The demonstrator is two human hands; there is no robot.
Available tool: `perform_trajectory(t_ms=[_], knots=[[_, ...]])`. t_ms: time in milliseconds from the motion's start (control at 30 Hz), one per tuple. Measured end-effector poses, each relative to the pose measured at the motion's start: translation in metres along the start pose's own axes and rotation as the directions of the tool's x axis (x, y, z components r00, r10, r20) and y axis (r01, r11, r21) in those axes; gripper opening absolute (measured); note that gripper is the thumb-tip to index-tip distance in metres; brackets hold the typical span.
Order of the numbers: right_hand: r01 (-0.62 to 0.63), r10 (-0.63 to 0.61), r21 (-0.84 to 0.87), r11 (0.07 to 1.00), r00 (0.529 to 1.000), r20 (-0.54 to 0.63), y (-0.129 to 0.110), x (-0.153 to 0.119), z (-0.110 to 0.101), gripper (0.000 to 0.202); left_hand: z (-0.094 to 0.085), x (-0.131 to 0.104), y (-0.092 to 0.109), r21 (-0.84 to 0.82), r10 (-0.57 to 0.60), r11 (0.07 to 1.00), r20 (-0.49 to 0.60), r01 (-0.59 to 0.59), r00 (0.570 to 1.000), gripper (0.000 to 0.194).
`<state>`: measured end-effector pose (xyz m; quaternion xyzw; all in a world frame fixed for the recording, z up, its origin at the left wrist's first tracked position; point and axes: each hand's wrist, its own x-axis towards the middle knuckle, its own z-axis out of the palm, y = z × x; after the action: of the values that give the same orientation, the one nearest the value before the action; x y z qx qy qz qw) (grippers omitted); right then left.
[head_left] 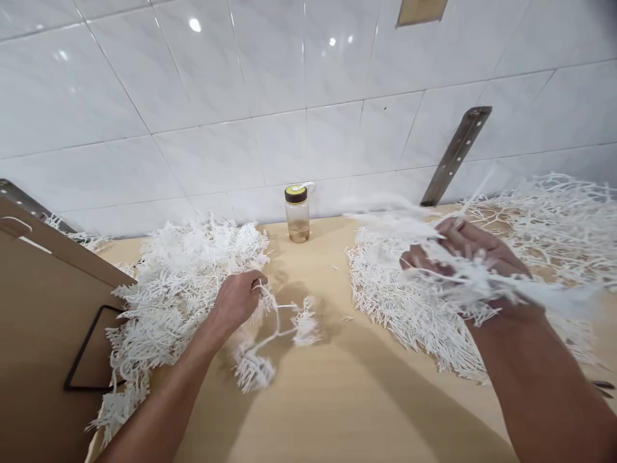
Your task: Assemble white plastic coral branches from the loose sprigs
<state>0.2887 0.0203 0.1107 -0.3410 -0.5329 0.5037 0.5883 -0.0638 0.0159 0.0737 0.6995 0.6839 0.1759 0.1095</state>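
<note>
My left hand is closed on a branching white strand, whose frayed, tufted ends hang over the wooden table. Beside and behind this hand spreads a large heap of white tufted pieces. On the right, my right hand has curled fingers with white strands in and across them, blurred by motion. It is above a second heap of short white pieces.
A bottle with a dark and yellow lid stands near the tiled wall. At left is a cardboard box. Long white strands lie at the far right. Metal brackets meet the wall. A dark tool shows at the right edge.
</note>
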Motion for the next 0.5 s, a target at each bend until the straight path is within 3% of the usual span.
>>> perform_trajectory(t_ms=[100,167,267,400,500], knots=[[-0.081,0.075,0.106,0.991,0.996,0.056,0.009,-0.005,0.013,0.019,-0.011,-0.003,-0.001,-0.192,-0.118,0.977,-0.129,0.092,0.985,0.027],[-0.123,0.105,0.112,0.986,0.983,0.151,0.013,-0.007,0.019,0.019,-0.023,-0.004,-0.002,-0.335,-0.197,0.932,-0.160,0.135,0.967,0.032],[-0.070,0.057,0.041,0.997,0.962,0.266,0.019,-0.005,0.023,0.020,-0.047,-0.002,-0.003,-0.478,-0.258,0.870,-0.225,0.125,0.939,0.038],[0.003,0.003,-0.016,1.000,0.934,0.357,0.027,-0.001,0.022,0.019,-0.076,0.006,-0.004,-0.541,-0.324,0.837,-0.371,0.081,0.870,0.039],[0.010,0.004,-0.031,0.999,0.912,0.411,0.031,-0.003,0.024,0.017,-0.086,0.010,-0.008,-0.539,-0.345,0.841,-0.455,0.054,0.821,0.045]])
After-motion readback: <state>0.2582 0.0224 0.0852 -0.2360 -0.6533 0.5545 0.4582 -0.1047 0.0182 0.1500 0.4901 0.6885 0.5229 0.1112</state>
